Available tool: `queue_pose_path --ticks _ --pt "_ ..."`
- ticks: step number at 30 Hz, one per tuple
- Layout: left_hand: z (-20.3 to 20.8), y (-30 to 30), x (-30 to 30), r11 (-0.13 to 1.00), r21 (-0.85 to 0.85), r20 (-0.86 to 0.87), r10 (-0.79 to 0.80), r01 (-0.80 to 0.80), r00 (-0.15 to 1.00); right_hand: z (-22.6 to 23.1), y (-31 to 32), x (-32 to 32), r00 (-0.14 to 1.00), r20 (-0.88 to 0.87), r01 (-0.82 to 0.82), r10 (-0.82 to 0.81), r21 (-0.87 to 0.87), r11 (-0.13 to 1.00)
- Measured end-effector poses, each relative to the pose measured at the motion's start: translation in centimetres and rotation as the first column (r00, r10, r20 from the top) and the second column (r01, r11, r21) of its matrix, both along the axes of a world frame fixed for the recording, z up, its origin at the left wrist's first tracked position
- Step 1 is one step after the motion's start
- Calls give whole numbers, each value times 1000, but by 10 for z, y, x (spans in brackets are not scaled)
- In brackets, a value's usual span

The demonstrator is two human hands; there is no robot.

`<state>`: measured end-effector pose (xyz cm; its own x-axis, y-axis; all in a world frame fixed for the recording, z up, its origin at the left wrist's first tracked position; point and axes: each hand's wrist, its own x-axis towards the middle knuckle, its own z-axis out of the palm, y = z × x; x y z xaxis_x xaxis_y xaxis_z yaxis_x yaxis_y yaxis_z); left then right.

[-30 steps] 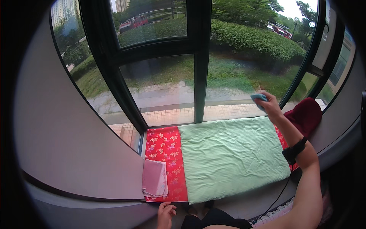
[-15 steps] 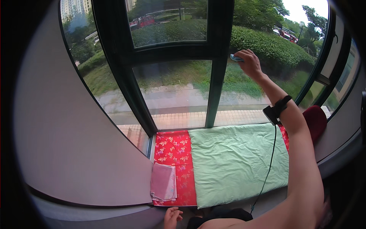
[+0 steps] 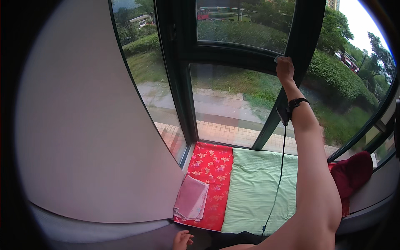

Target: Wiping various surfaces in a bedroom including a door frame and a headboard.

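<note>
My right hand (image 3: pixel 285 68) is raised on an outstretched arm, closed on a small pale blue cloth (image 3: pixel 276 59). Only a corner of the cloth shows beyond the fingers. The hand is at the dark window frame (image 3: pixel 233 56), by the lower right corner of the upper pane, where the crossbar joins the upright. A black strapped device (image 3: pixel 292 109) with a cable sits on my right forearm. Low in the view, my left hand (image 3: pixel 182 240) hangs below the sill edge with loosely bent fingers, apart from one another and holding nothing.
A red floral mat (image 3: pixel 210 166) and a pale green quilted cover (image 3: pixel 258 187) lie on the window sill. Folded pink cloths (image 3: pixel 191 198) rest on the mat's near end. A dark red cushion (image 3: pixel 354 173) stands at the right. A pale wall panel (image 3: pixel 91 125) fills the left.
My right hand has moved with the cloth from the right-hand pane onto the frame beside the upper pane. The view has turned right, shifting the window's tilt. My left hand stays low.
</note>
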<state>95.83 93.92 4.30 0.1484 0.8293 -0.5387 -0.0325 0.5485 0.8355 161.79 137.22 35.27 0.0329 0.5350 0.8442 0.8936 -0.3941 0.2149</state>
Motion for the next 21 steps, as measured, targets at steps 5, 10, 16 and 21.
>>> queue_pose_path --ticks 5,10,16,21 --pt "-3 0 -4 986 -47 45 160 -158 986 -18 29 -15 931 182 -344 317 144 928" --pt "-4 8 2 968 -120 60 229 -221 972 -17 73 -84 846 224 -506 483 54 861" --pt "13 38 13 973 -52 57 228 -225 972 -13 137 -142 801 252 -557 544 -20 830" --pt "21 46 14 946 -24 23 324 -324 946 -11 187 -205 784 196 -587 589 -75 806"
